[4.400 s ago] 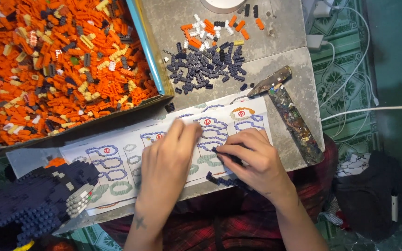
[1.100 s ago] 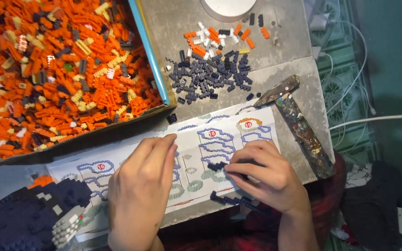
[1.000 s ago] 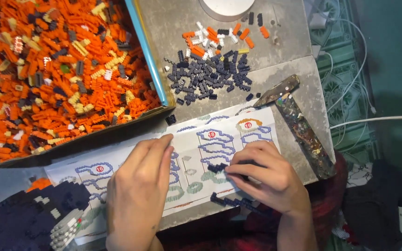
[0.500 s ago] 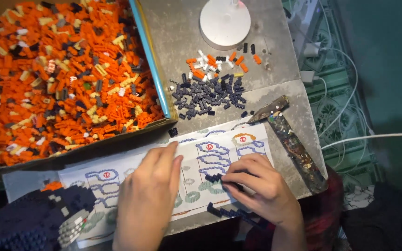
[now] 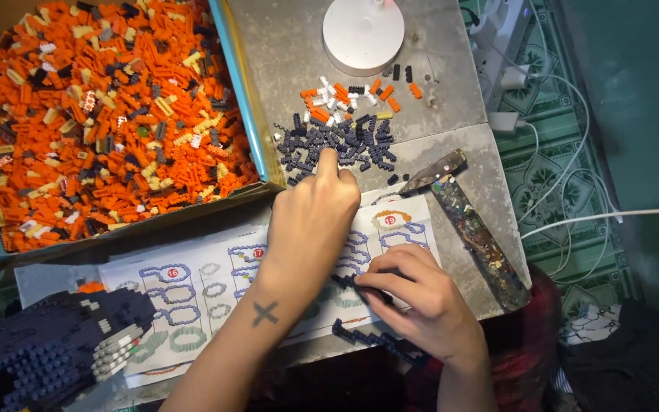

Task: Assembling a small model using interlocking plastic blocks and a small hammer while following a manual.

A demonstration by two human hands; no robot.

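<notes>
Dark bricks: loose heap of small navy pieces on the grey counter, directly under and ahead of the left fingers.
Left hand: reached forward over the sheet, fingers bunched, the fingertips touching the near edge of the heap; whether a piece is pinched cannot be told.
Right hand: resting on the sheet, fingers pressed together around a short row of dark joined bricks.
Instruction sheet: printed paper with outline diagrams, beneath both hands.
Brick chain: dark strip just behind the right fingers.
Mixed bricks: orange, white and black, beyond the heap.
White disc: farther beyond.
Box: orange pieces, left of the left fingers.
Hammer: right of the right fingers.
Dark model: far left, near edge.
</notes>
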